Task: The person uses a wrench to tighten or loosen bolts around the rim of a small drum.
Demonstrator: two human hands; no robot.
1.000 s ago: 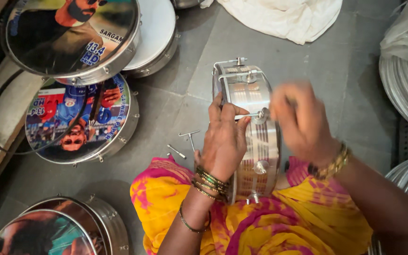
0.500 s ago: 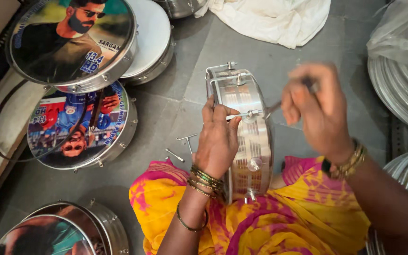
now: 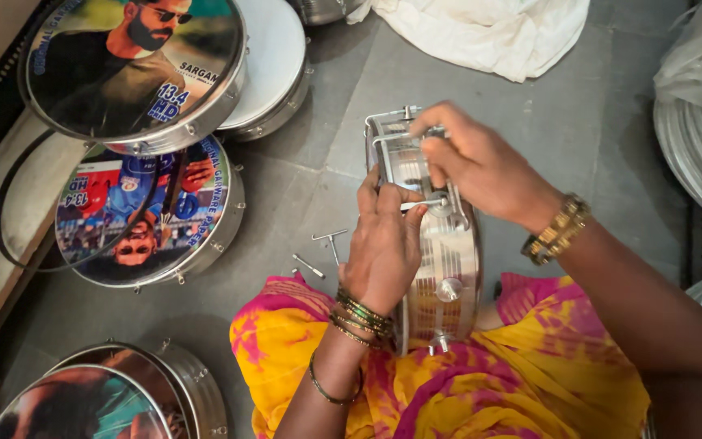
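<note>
Item: metal drum shell (image 3: 440, 268), standing on edge in the lap of a person sitting on the grey floor (image 3: 546, 122). The left hand (image 3: 383, 244) is gripping the shell's near rim, fingers closed on it. The right hand (image 3: 481, 167) is pinching a tension rod (image 3: 416, 205) at the shell's top. Loose bolts (image 3: 322, 248) are lying just beside the knee. Printed-head drums (image 3: 136, 73) are sitting stacked well apart, to the left.
</note>
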